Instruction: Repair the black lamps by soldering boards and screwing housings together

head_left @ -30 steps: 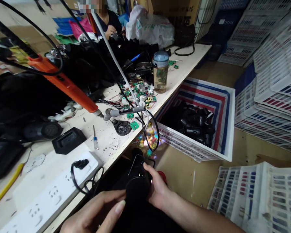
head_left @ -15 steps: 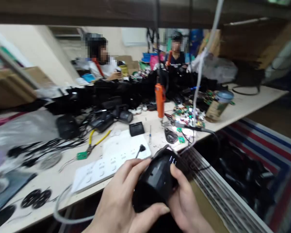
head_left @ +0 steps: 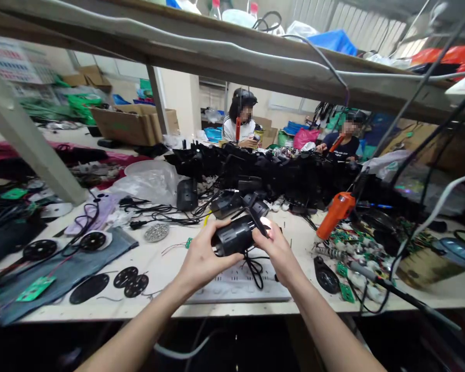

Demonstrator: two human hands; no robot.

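Observation:
A black cylindrical device lies sideways between both hands, held above the workbench. My left hand wraps its left end from below. My right hand grips its right end, where a small light glows at my fingertips. A black cord hangs from the device down to a white power strip right under my hands.
An orange electric screwdriver hangs at the right over green circuit boards. Black round discs and a grey mat lie to the left. Black housings are piled behind. Two people sit across the bench. A shelf runs overhead.
My view swung left and up from the floor crates to the bench. Both hands raised the black device from below the table edge to above the power strip.

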